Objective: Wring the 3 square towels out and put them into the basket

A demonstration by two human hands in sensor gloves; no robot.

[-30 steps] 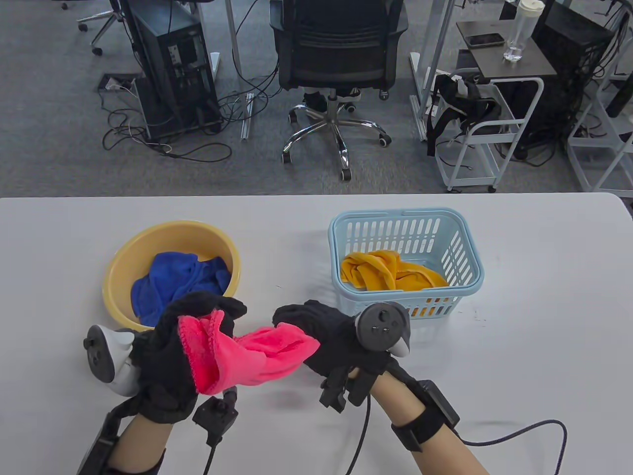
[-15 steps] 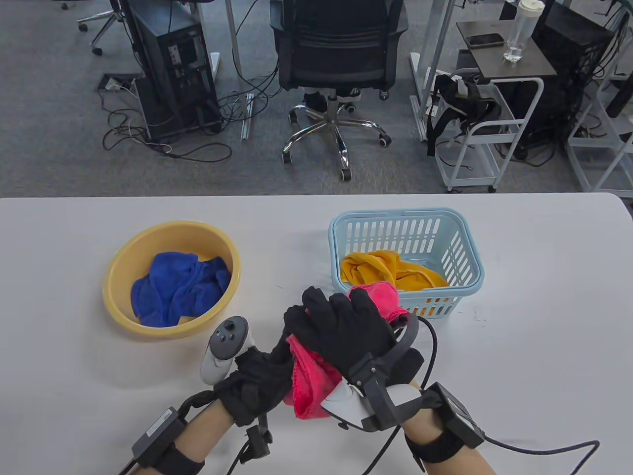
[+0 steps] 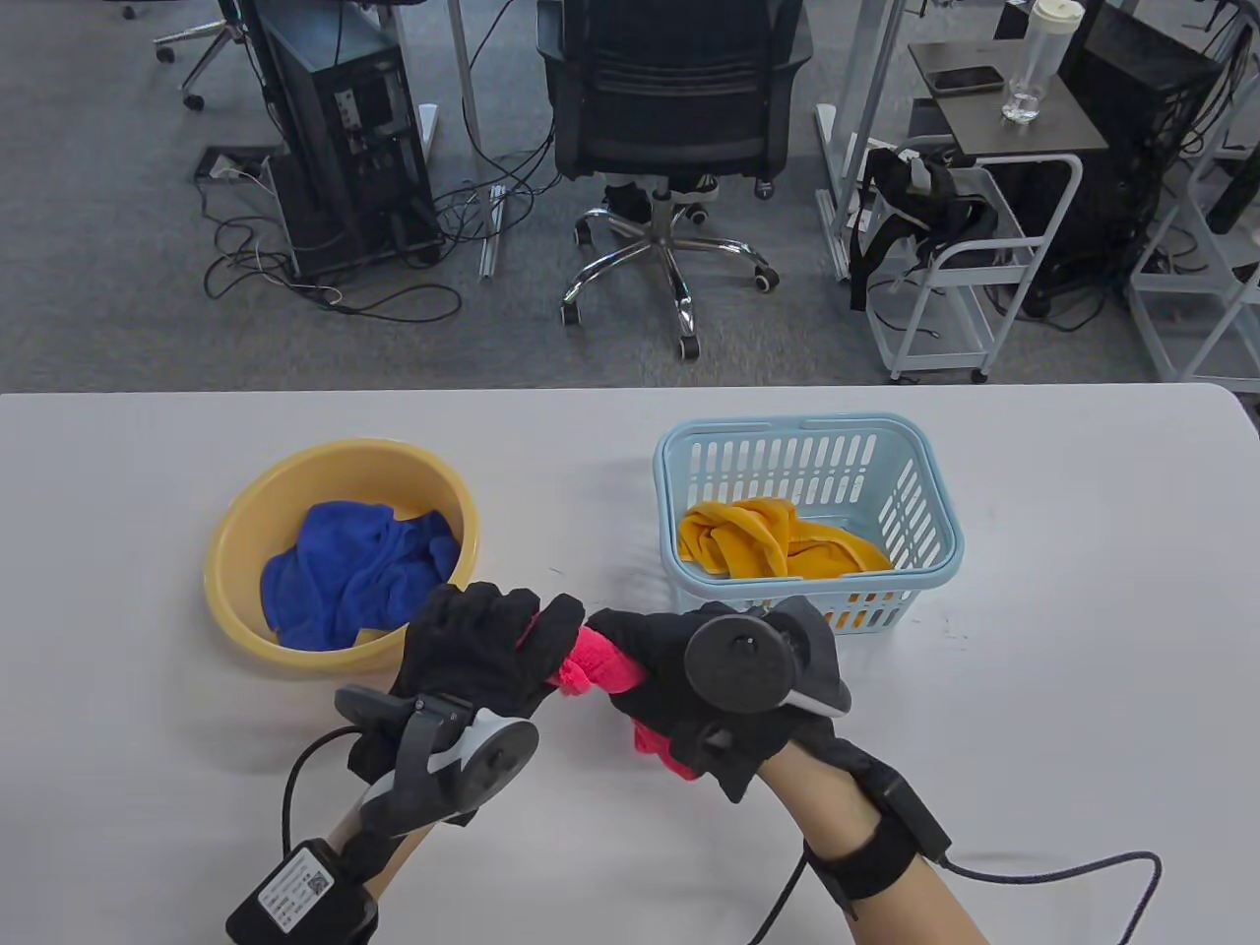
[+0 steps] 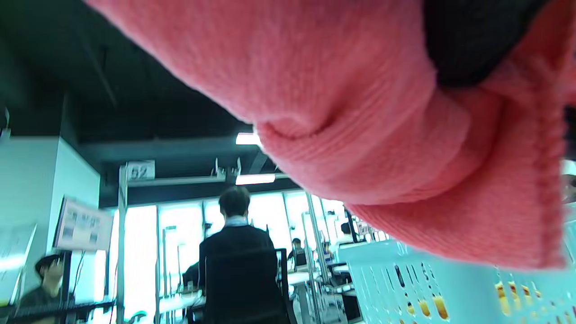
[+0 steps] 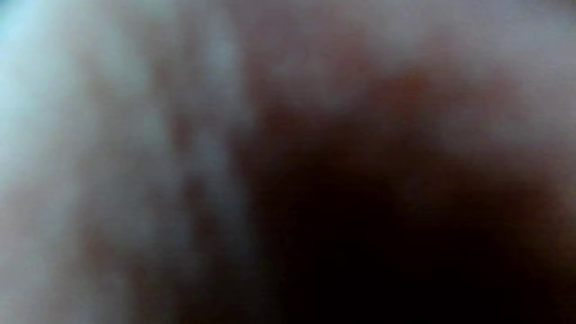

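Between basin [image 3: 236,551] and basket [image 3: 925,512], left hand [image 3: 472,655] and right hand [image 3: 669,679] grip the pink towel [image 3: 591,664].

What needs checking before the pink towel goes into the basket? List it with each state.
1. Left hand grips pink towel: ok.
2. Right hand grips its other end: ok.
3. Towel wrung dry: cannot tell.
4. Basket has room beside the yellow towel: ok.
5. Blue towel waits in the yellow basin: ok.
6. Right wrist view usable: not ok, blurred.
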